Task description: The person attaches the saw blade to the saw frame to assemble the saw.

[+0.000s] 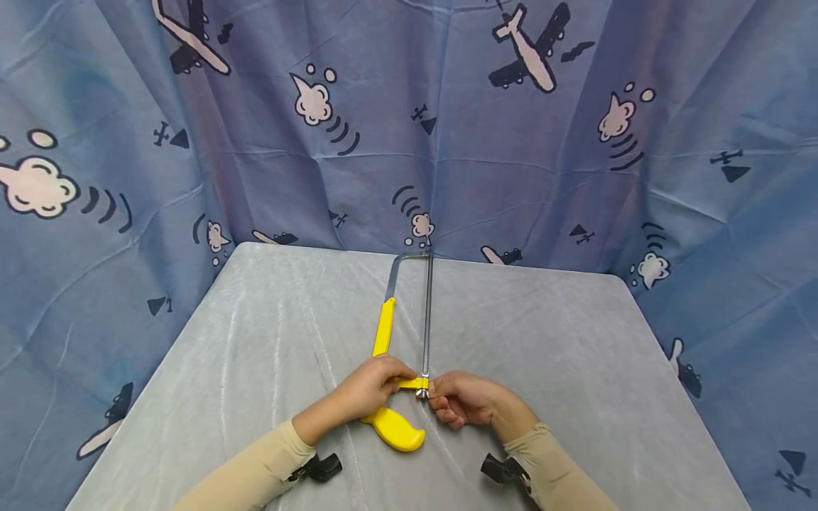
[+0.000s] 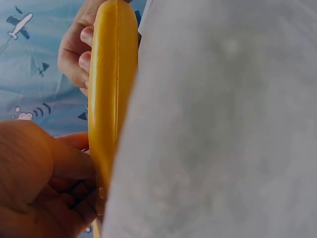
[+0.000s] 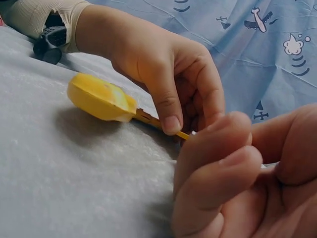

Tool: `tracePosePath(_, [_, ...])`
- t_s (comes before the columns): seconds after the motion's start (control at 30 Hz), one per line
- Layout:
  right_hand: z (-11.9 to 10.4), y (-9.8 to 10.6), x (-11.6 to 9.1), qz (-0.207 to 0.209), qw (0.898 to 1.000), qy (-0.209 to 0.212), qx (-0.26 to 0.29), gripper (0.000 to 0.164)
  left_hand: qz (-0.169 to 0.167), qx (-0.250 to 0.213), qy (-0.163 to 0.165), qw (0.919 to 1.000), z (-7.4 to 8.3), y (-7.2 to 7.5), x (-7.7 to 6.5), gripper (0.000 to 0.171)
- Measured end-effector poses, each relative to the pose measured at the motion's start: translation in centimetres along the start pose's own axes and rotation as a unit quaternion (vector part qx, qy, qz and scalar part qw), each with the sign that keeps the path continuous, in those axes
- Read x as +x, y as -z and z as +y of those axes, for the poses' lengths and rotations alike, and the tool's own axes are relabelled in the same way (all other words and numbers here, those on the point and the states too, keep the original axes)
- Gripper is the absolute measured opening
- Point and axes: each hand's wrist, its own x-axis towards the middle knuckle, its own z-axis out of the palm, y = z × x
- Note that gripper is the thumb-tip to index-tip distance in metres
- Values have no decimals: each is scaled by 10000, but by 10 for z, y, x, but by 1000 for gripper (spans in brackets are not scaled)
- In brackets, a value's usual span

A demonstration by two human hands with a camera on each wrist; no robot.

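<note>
A hacksaw (image 1: 384,326) with a yellow handle (image 1: 397,430) lies on the table, its grey metal frame reaching toward the far edge. Its blade side (image 1: 427,312) runs along the right, down to a yellow bracket with a silver wing nut (image 1: 422,393). My left hand (image 1: 369,387) grips the yellow frame just above the handle, thumb and fingers along the bracket. At the bracket's right end, my right hand (image 1: 469,401) pinches beside the wing nut, its other fingers curled. In the right wrist view, the right fingers (image 3: 213,168) hide the pinched spot.
A grey cloth-covered table (image 1: 543,333) spreads around the saw. Blue curtains (image 1: 511,142) printed with planes and clouds hang behind it and at both sides. A black wrist camera (image 1: 326,467) sits at the left cuff, another (image 1: 497,468) at the right.
</note>
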Motion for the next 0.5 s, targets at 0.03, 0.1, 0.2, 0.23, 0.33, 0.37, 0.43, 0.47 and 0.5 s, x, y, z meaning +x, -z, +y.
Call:
tracePosePath(0.03, [0, -1, 1, 2, 10000, 2, 24, 13, 10, -1, -5, 10000, -1, 0, 0, 33])
tracePosePath(0.1, [0, -2, 1, 8, 10000, 32, 75, 11, 23, 23, -11, 10000, -1, 0, -1, 33])
tracePosePath(0.2, [0, -6, 2, 74, 9999, 70, 122, 11, -9, 72, 31, 10000, -2, 1, -1, 34])
tracePosePath(0.23, [0, -7, 3, 106, 9998, 81, 128, 12, -15, 107, 27, 9999, -2, 1, -1, 34])
tracePosePath(0.33, [0, -11, 3, 248, 9996, 82, 116, 13, -86, 143, 81, 9998, -3, 2, 0, 35])
tracePosePath(0.37, [1, -12, 3, 293, 9995, 85, 107, 13, -102, 144, 92, 9998, -3, 2, 0, 35])
tracePosePath(0.43, [1, -13, 3, 392, 9991, 90, 109, 14, -99, 144, 79, 9998, -3, 2, 0, 34])
tracePosePath(0.47, [1, -14, 3, 430, 9990, 94, 106, 15, -97, 117, 80, 9999, -3, 2, 0, 35])
tracePosePath(0.5, [1, -14, 3, 454, 9989, 92, 102, 15, -79, 101, 68, 9999, -3, 2, 0, 35])
